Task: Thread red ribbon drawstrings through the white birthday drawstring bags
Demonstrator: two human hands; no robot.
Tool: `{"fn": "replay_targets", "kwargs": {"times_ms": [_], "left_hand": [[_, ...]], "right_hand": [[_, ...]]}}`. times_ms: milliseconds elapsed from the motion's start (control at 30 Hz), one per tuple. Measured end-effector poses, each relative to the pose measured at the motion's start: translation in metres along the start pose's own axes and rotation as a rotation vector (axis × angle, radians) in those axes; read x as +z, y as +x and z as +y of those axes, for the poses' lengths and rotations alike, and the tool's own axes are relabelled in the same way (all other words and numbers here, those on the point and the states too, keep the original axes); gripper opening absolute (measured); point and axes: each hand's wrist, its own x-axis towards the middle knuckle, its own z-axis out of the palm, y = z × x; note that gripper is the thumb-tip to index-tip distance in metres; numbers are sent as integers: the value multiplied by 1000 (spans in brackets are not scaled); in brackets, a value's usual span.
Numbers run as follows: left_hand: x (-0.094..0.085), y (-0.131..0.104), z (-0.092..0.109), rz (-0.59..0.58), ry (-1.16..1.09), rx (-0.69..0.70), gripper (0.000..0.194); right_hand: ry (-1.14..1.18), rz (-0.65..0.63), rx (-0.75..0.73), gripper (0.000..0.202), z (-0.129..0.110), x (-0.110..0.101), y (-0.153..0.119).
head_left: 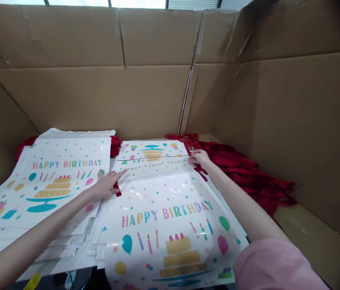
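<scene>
A glossy white sheet [170, 193] printed with HAPPY BIRTHDAY, balloons and a tiered cake lies on the front right stack, bending down at its near edge. A thin dark line [154, 158] runs across its far part. My left hand [108, 186] lies at the sheet's left edge, fingers stretched out, beside a short red ribbon piece [117, 189]. At the right edge my right hand [200, 158] is closed, its fingertips pinching red ribbon [200, 174] where the dark line ends. The exact grip is partly hidden.
Another stack of birthday-printed sheets [67, 151] stands at the left, with red fabric [115, 146] showing behind it. A heap of dark red ribbons [239, 169] lies at the right. Tall cardboard walls [97, 96] enclose the back and sides. A yellow label [32, 281] shows below.
</scene>
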Motion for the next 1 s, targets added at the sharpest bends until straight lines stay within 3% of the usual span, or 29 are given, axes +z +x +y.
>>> {"fn": "replay_targets", "kwargs": {"times_ms": [100,233,500,767,1000], "left_hand": [[0,0,0,-10,-14,-3,74],[2,-1,-1,-6,-27,-3,69],[8,2,-9,5,-40,29,67],[9,3,-11,-2,9,37,67],[8,3,-10,-15,13,41,64]], "right_hand": [[-225,-153,-50,9,15,-2,4],[-452,-280,-144,10,26,-29,14],[-613,-511,-169,41,33,-77,31],[-534,-570,-207,49,28,-94,33],[-533,-535,-226,50,25,-92,33]]}}
